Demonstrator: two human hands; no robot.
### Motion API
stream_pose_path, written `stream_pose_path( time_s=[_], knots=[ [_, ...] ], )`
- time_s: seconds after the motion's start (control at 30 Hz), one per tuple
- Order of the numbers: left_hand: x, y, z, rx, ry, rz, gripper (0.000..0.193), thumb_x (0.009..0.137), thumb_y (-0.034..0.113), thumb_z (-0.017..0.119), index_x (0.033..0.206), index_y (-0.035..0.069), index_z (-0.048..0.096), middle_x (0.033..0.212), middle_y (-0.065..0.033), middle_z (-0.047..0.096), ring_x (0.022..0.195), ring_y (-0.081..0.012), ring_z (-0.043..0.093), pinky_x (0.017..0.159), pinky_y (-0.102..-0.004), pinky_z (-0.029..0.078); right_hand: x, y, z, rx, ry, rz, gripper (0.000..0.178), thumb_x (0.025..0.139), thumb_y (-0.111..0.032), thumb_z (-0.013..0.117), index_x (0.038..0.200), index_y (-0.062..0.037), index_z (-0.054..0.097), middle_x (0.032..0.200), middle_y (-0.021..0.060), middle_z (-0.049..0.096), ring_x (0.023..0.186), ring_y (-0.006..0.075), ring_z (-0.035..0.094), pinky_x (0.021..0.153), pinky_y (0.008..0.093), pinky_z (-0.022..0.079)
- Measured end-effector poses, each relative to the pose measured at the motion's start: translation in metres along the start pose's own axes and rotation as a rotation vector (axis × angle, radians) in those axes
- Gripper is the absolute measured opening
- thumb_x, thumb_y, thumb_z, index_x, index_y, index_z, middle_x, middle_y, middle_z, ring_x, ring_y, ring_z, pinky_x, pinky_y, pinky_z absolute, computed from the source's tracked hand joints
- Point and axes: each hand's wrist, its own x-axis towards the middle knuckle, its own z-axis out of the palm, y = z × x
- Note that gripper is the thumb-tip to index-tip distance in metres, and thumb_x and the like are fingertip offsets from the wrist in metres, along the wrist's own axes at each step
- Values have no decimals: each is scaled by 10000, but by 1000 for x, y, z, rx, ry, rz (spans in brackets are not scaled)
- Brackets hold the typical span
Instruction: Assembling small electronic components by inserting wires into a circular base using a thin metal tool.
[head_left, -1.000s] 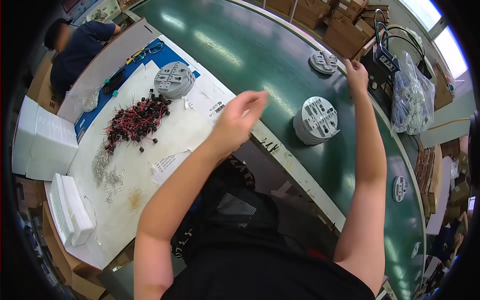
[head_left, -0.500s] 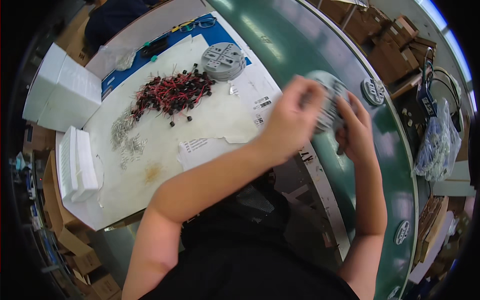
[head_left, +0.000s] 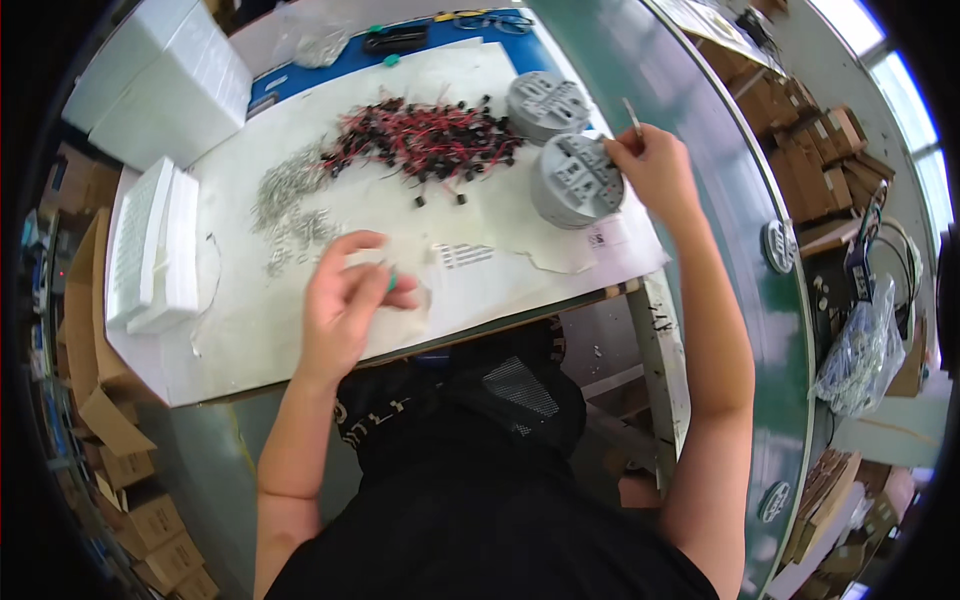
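Observation:
My right hand [head_left: 656, 172] is closed around slim metal tweezers [head_left: 632, 117], which point up and away from me. It is beside the right rim of a round grey plastic piece [head_left: 572, 195] with raised blocks and slots on top. A stack of similar grey round pieces [head_left: 545, 112] sits just behind it. Over the front of the table, my left hand [head_left: 345, 305] has its thumb and fingers curled in. A small green bit shows at its fingertips; what it is cannot be made out. Beyond that hand lies a pile of black buzzer-like parts with red wires [head_left: 425, 140].
Small silvery metal parts [head_left: 290, 195] are scattered left of the wired pile. White foam trays [head_left: 160, 245] and a white box [head_left: 170, 85] line the table's left side. A green conveyor [head_left: 740, 290] on the right carries a grey round piece [head_left: 779, 246].
My hands have parted. The grey piece they held over the conveyor's side now rests on the table. Tweezers show in my right hand, my left hand has moved left, and the view has shifted.

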Motion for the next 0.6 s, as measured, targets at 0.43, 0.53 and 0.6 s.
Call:
stream_pose_path(
  time_s=[0.43, 0.53, 0.6],
  knots=[
    [-48, 2, -56, 853, 165, 421, 819, 868, 335, 906, 1523, 12, 535, 1443, -200, 634, 1316, -382, 621, 1069, -475, 536, -123, -157, 107, 196, -171, -108, 203, 915, -190, 793, 884, 3, 735, 747, 173, 731, 678, 367, 724, 651, 438, 571],
    [-36, -13, -47, 902, 139, 371, 871, 817, 308, 932, 1533, 25, 526, 1443, -207, 624, 1330, -412, 601, 1081, -491, 531, -107, -156, 126, 137, 28, -57, 194, 926, -181, 812, 988, -8, 748, 791, 120, 748, 611, 203, 661, 610, 356, 520],
    [-35, -20, -43, 845, 56, 311, 878, 799, 275, 937, 1535, 33, 524, 1426, -211, 631, 1326, -416, 601, 1087, -494, 528, -85, -131, 137, 32, 43, -140, 214, 924, -189, 819, 1007, -6, 748, 833, 122, 754, 613, 198, 644, 611, 356, 515]
  ],
)
